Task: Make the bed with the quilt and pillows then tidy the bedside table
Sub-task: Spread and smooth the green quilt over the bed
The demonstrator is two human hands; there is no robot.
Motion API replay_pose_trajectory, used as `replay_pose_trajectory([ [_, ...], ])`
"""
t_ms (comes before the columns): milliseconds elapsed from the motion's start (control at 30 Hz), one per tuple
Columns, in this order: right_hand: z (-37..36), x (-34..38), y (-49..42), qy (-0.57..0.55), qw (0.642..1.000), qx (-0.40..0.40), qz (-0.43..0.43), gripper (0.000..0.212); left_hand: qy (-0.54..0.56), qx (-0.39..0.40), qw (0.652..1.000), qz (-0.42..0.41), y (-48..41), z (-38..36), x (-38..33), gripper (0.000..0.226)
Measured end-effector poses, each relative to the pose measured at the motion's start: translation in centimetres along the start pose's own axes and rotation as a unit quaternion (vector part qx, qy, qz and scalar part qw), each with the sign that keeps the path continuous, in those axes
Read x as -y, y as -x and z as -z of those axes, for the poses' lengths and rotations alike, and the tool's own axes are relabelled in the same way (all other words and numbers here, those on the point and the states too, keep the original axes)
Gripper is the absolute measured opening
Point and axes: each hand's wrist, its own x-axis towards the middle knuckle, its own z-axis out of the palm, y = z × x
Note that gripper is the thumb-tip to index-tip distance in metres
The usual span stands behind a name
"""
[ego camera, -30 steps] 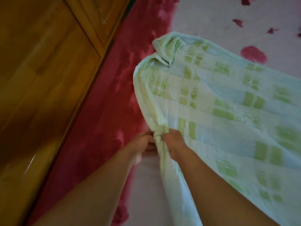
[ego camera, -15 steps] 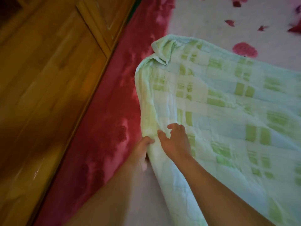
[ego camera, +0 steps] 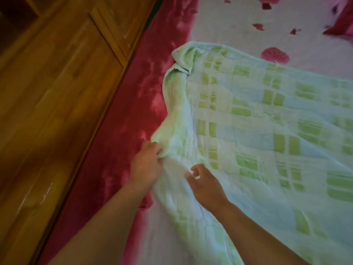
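Green checked quilt (ego camera: 257, 131) spread on the bed, one edge held.
The left hand (ego camera: 146, 165) grips the quilt's bunched near edge. The right hand (ego camera: 207, 188) is just over the quilt, fingers loosely curled and holding nothing. A rose-print sheet (ego camera: 229, 22) lies under it, with wooden boards (ego camera: 57, 92) beside the bed.

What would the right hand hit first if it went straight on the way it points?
Probably the bunched edge of the pale green checked quilt, just before the left hand that grips it. The right hand points up-left, fingers loosely curled; depth is unclear.
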Motion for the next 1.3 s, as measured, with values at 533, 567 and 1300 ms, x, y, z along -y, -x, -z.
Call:
replay_pose_trajectory([
  [533,-7.0,-2.7,6.6,0.415,0.885,0.21,0.029,0.129,0.365,0.223,0.819,0.383,8.1,-3.0,4.8,0.021],
  [567,-7.7,-2.3,7.0,0.422,0.887,0.184,0.038,0.103,0.345,0.202,0.84,0.367,7.8,-3.0,4.2,0.018],
  [1300,2.6,-10.8,0.2,0.163,0.971,-0.067,-0.164,0.053,0.327,0.28,0.891,0.141,5.9,-12.2,-7.0,0.058],
])
